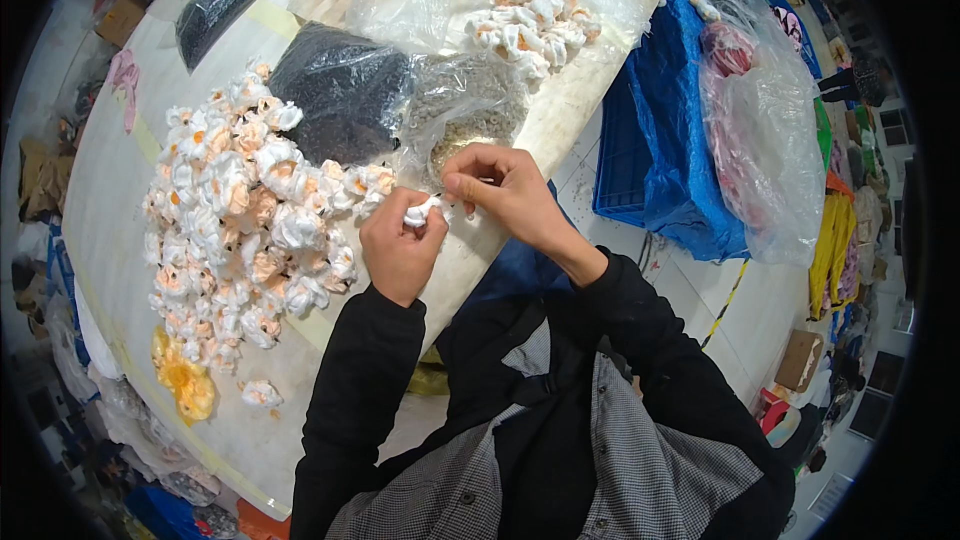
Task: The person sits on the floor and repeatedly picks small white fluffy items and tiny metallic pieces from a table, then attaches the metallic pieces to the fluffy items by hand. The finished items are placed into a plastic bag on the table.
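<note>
- The small white fabric flower (pixel 421 212) is gripped in the curled fingers of the left hand (pixel 400 245), just above the near edge of the pale round table (pixel 110 200).
- The right hand (pixel 500 190) is pinched shut at the flower's right side; what is pinched cannot be told.
- The flower should be held steady and the pinch kept fine.
- The heap of white-and-peach fabric flowers (pixel 240 215) lies to the left.
- The clear bag of small beige pieces (pixel 470 115) sits just beyond.

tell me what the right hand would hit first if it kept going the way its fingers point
The right hand points left toward the left hand, so it would probably meet the small white flower pinched there first. Beyond that lies the pile of white and peach flowers; depth is hard to judge.
</note>
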### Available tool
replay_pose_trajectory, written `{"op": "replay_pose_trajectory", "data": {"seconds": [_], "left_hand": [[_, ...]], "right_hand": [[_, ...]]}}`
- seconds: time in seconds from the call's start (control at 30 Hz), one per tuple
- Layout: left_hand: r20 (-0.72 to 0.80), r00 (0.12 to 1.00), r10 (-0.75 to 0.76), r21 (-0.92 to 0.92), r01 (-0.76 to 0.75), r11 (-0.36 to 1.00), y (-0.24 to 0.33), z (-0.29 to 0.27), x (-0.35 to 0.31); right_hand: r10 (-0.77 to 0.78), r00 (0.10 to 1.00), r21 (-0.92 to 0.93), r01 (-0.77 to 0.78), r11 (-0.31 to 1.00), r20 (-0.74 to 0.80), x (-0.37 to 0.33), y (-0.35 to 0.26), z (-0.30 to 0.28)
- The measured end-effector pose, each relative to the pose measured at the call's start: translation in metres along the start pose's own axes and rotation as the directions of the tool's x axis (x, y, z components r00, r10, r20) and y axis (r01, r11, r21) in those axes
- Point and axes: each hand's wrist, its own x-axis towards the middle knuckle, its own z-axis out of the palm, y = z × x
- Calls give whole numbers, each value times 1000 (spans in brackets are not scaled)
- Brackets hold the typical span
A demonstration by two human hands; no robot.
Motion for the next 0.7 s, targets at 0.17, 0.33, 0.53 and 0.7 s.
{"op": "replay_pose_trajectory", "data": {"seconds": [0.17, 0.33, 0.53, 0.7], "left_hand": [[-32, 996, 88, -38, -89, 995, -3, 4, 0], [-29, 986, 164, -4, -164, 986, -2, 4, 0], [15, 982, 187, 14, -187, 982, 4, 4, -1], [80, 968, 240, 54, -244, 968, 4, 4, -4]], "right_hand": [[69, 993, 177, -86, 980, 100, -6, 4, 1], [80, 990, 142, -96, 985, 118, -8, 4, -2], [-209, 977, -388, 212, 897, 49, -17, -8, 1], [-265, 944, -522, 329, 787, 194, -14, -9, -5]]}}
